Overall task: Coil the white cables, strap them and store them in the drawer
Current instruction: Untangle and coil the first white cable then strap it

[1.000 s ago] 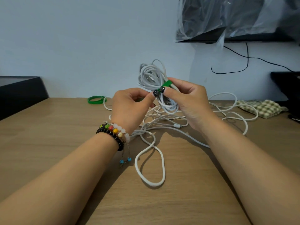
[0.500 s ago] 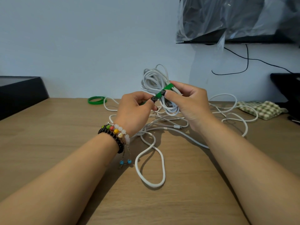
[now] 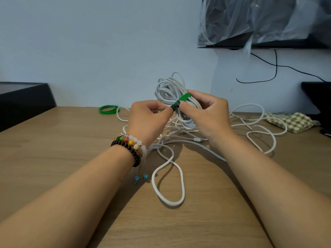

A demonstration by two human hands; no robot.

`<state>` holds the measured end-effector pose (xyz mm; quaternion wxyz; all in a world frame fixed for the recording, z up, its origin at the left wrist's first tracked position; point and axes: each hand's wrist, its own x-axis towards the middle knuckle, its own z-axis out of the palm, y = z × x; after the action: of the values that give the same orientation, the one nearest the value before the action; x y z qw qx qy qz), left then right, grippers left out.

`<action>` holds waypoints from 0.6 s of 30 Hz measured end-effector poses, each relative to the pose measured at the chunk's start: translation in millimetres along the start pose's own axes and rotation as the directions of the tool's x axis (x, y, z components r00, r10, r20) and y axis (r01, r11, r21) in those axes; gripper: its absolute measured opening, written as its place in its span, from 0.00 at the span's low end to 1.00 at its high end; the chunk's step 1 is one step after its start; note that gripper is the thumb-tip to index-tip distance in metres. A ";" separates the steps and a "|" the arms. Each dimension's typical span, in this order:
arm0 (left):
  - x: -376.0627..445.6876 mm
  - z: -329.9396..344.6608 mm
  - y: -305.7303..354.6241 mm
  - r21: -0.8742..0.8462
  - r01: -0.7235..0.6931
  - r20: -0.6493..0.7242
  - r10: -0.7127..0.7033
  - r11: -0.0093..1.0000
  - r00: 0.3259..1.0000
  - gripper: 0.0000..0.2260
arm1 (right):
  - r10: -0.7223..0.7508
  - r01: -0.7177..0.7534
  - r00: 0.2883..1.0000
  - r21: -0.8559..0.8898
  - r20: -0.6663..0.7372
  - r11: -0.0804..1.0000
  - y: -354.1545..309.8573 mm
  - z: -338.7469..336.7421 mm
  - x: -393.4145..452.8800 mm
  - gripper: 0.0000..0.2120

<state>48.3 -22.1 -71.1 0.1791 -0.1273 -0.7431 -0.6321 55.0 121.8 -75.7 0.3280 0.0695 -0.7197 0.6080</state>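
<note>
no text, label, brand, number or sign can be read anywhere in this view.
</note>
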 end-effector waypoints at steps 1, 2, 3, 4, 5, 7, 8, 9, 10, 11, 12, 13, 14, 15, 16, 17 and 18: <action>0.2 -0.2 -0.2 -0.003 -0.001 -0.002 0.001 1.000 1.000 0.07 | -0.011 0.011 1.000 -0.014 -0.002 1.000 -1.0 0.3 -0.5 0.21; 0.7 -0.2 -0.6 -0.005 -0.005 -0.005 0.005 1.000 1.000 0.07 | -0.019 0.019 1.000 -0.027 -0.004 0.999 -1.3 0.7 -0.8 0.22; 0.8 0.1 -0.7 -0.009 -0.011 -0.004 0.011 1.000 1.000 0.08 | -0.026 0.026 1.000 -0.036 -0.005 0.999 -1.7 0.7 -1.2 0.22; 0.8 0.5 -0.7 -0.014 -0.015 0.002 0.016 1.000 1.000 0.08 | -0.031 0.030 0.999 -0.044 -0.008 0.999 -1.9 0.9 -1.6 0.22; 0.6 0.9 -0.8 -0.023 -0.019 0.014 0.020 1.000 1.000 0.09 | -0.034 0.033 0.999 -0.048 -0.011 0.998 -2.0 0.8 -1.8 0.22; -0.3 1.7 -0.1 -0.051 -0.021 0.037 0.023 0.998 0.999 0.10 | -0.038 0.037 0.999 -0.049 -0.019 0.998 -2.1 0.0 -1.5 0.22; -1.0 2.0 0.6 -0.067 -0.022 0.048 0.025 0.998 0.999 0.10 | -0.039 0.038 0.999 -0.048 -0.023 0.998 -2.0 -0.5 -1.2 0.22; -1.7 2.1 1.1 -0.081 -0.023 0.058 0.028 0.996 0.998 0.10 | -0.039 0.038 0.999 -0.047 -0.027 0.998 -2.0 -1.2 -0.9 0.22; -2.0 2.2 1.5 -0.093 -0.025 0.068 0.031 0.995 0.997 0.09 | -0.040 0.039 0.999 -0.049 -0.030 0.998 -1.8 -1.6 -0.7 0.22; -2.4 2.2 1.7 -0.103 -0.023 0.076 0.031 0.994 0.997 0.08 | -0.043 0.041 0.999 -0.052 -0.032 0.998 -1.6 -1.9 -0.6 0.22; -2.5 2.1 1.5 -0.113 -0.019 0.083 0.028 0.993 0.996 0.08 | -0.046 0.044 0.998 -0.058 -0.034 0.997 -1.2 -1.8 -0.3 0.23; -2.5 2.1 1.2 -0.124 -0.007 0.089 0.019 0.992 0.996 0.08 | -0.049 0.047 0.998 -0.062 -0.035 0.997 -1.0 -2.0 -0.1 0.23; -2.4 2.0 0.7 -0.135 0.012 0.096 0.001 0.991 0.995 0.08 | -0.050 0.048 0.998 -0.065 -0.035 0.997 -0.7 -2.2 0.3 0.23; -2.6 1.9 0.2 -0.148 0.037 0.105 -0.021 0.988 0.994 0.08 | -0.050 0.048 0.998 -0.066 -0.035 0.997 -0.5 -2.3 0.6 0.23; -2.8 1.7 0.2 -0.164 0.065 0.116 -0.046 0.984 0.992 0.08 | -0.048 0.046 0.998 -0.067 -0.033 0.997 -0.5 -2.7 0.8 0.23; -3.1 1.6 0.3 -0.185 0.096 0.128 -0.072 0.978 0.989 0.09 | -0.044 0.042 0.999 -0.067 -0.029 0.997 -0.5 -3.3 1.0 0.23; -3.4 1.4 0.6 -0.210 0.126 0.142 -0.097 0.970 0.985 0.11 | -0.040 0.038 0.999 -0.066 -0.024 0.997 -0.3 -3.8 1.3 0.23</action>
<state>51.5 -20.5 -72.1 0.0793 -0.1452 -0.6854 -0.7091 55.7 125.7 -74.6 0.3510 0.0650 -0.7334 0.5785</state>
